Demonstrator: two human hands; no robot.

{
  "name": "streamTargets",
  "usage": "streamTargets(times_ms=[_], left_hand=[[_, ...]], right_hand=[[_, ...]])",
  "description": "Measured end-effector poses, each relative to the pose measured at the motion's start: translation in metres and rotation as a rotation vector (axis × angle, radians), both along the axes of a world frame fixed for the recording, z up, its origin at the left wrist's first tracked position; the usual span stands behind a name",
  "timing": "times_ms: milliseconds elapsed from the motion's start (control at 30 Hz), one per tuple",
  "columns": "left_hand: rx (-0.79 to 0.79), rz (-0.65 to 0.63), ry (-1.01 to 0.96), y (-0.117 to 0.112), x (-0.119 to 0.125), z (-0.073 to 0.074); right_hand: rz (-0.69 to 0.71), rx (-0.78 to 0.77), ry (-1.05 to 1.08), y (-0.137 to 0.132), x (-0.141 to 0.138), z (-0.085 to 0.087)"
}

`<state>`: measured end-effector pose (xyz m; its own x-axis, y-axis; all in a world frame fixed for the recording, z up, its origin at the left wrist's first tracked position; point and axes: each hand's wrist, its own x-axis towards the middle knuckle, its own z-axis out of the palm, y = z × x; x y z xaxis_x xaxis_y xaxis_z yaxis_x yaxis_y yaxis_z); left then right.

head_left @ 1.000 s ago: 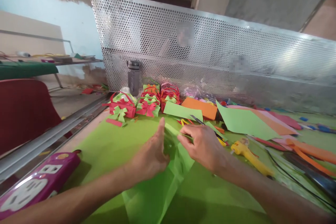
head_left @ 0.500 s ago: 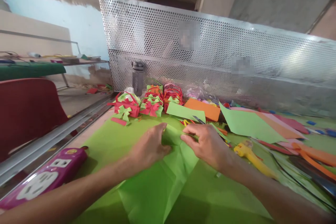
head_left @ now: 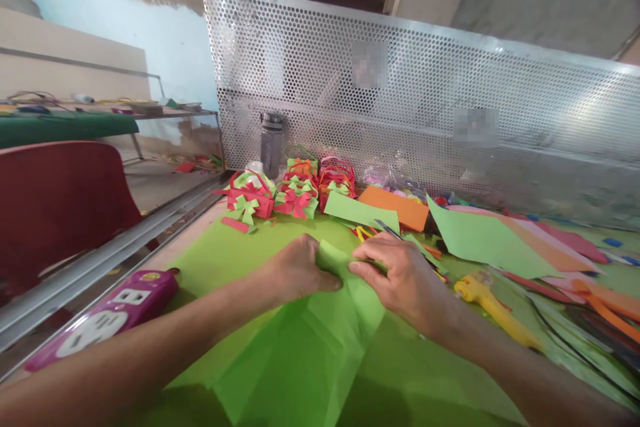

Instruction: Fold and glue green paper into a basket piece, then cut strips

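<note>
Between the left hand (head_left: 296,271) and right hand (head_left: 409,273), each closed in a thumb-and-finger pinch, creased green paper (head_left: 295,360) is being held at two sides, apparently for steadiness.

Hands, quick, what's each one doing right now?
Left hand: touching the green paper; whether it grips cannot be told.
Right hand: closed, pinching the green paper.
</note>
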<state>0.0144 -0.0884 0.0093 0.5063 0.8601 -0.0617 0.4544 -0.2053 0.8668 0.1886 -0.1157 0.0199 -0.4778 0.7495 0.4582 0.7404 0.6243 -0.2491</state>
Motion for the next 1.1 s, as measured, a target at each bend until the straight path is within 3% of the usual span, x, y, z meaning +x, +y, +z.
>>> streamTargets(times_ms=[100,233,500,733,933,1100], left_hand=[[-0.030,-0.003,0.009,0.000,-0.001,0.001],[-0.016,0.047,0.083,0.001,0.001,-0.001],[0.100,0.052,0.187,-0.006,0.010,-0.003],[0.192,0.095,0.210,-0.009,0.014,-0.010],[0.116,-0.026,0.111,-0.004,0.004,0.006],[0.019,-0.026,-0.008,0.005,-0.014,0.012]], right_hand=[[-0.062,-0.057,-0.001,0.000,0.000,0.002],[-0.151,-0.315,-0.032,0.004,0.002,0.007],[-0.111,-0.622,-0.034,0.012,0.007,0.002],[-0.134,-0.645,-0.044,0.013,0.003,-0.004],[-0.111,-0.643,0.022,0.013,0.005,0.001],[-0.083,-0.582,0.060,0.014,0.017,0.012]])
